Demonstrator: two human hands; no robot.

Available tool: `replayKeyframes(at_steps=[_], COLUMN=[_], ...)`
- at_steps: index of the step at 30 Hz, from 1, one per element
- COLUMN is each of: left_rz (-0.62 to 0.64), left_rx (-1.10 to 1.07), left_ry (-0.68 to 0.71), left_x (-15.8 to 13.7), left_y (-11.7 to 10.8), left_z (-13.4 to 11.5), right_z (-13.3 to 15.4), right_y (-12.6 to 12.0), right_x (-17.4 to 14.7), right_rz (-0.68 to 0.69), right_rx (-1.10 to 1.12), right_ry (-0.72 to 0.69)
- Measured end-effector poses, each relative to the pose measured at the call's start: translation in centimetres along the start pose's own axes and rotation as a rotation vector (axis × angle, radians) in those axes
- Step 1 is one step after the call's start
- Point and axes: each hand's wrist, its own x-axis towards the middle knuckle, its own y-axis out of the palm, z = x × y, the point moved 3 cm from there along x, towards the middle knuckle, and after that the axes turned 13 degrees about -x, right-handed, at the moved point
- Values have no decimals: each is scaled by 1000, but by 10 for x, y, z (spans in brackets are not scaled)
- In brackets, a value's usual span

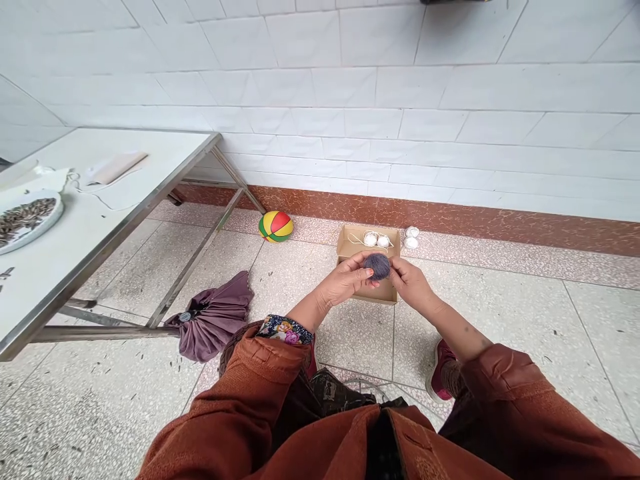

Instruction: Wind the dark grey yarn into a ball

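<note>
A ball of dark grey-purple yarn (377, 267) rests in my left hand (350, 279), its fingers and thumb curled around the left side. My right hand (411, 283) is closed in a pinch against the ball's right edge, on the yarn; whether a loose strand lies between those fingertips is too small to see. Below both hands an open cardboard box (383, 293) sits on the floor, partly covered by them. Two white yarn balls (376, 239) lie at the box's far side, with loose thread beside them. More white balls (411, 237) are on the floor just right of the box.
A metal-framed table (165, 150) stands at left, bearing a plate of seeds (30, 217) and a folded pinkish cloth (120, 167). A colourful ball (276, 227) lies near its leg. Purple fabric (220, 317) lies by the lower bar. A tiled wall (380, 120) rises ahead.
</note>
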Motion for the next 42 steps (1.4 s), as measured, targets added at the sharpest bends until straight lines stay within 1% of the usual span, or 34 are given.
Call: replayKeyframes(at_steps=[7,11,15,17,20,23,26,28,32,35,38,42], left_rz=[-39,-92,-226,-300,-353,-348,-266,-246,-242,-221,-157,-102], left_rx=[91,118,133,163,243,319,358,366,366,370,384,406], left_ry=[40,101,177,201,208,193,123,71,-45,-96,-140,-230], left_x=[-1,3,10,12,12,7,3,2,3,3,1,-1], left_y=[-3,-8,-19,-23,-25,-21,-14,-10,-8,-7,-5,-3], left_z=[3,3,1,0,0,1,2,1,1,3,6,9], right_z=[-5,-1,5,8,11,14,15,13,6,1,-2,0], right_y=[10,11,10,10,8,3,-4,-7,-9,-7,-8,-11], right_x=[-4,-4,-6,-8,-11,-12,-11,-9,-5,-2,-2,-5], right_rz=[51,65,86,93,73,43,-11,-56,-114,-136,-175,-191], right_rx=[-148,-171,-155,-185,-241,-265,-290,-288,-229,-190,-188,-149], right_ry=[-8,-49,-134,-184,-246,-314,-362,-364,-313,-256,-204,-192])
